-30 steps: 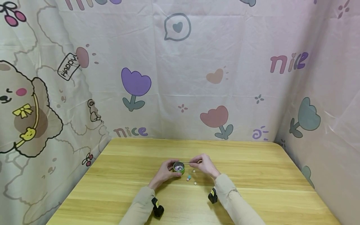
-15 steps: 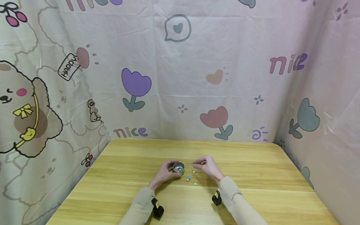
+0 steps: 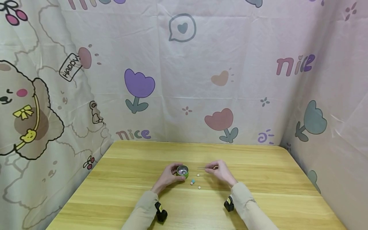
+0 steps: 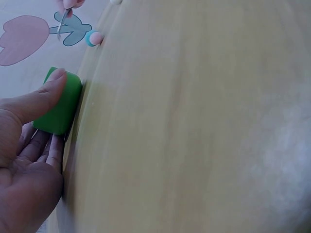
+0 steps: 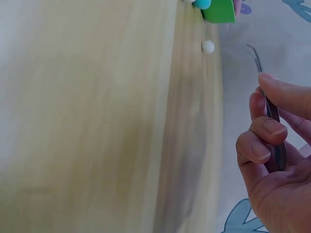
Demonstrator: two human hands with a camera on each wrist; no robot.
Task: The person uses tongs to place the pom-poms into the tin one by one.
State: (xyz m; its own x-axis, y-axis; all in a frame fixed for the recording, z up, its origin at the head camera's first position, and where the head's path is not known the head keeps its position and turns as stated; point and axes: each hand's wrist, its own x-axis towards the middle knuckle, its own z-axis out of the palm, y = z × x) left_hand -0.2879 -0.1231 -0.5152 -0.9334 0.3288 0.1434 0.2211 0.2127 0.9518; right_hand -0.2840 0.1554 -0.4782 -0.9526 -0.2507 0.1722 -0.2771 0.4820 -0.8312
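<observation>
Your right hand (image 3: 219,170) pinches a pair of slim metal tweezers (image 3: 204,168) between thumb and curled fingers (image 5: 265,127), their long axis pointing left toward the small green tin (image 3: 182,171). The cream bead (image 3: 198,175) lies on the table (image 3: 258,179) just below the empty tips. Your left hand (image 3: 169,177) cups the tin, thumb pressed to its side.

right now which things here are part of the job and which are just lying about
In use:
left hand holding the green tin
right hand pinching the tweezers
small beads on the table

Just there:
printed cloth backdrop
wrist cameras
</observation>
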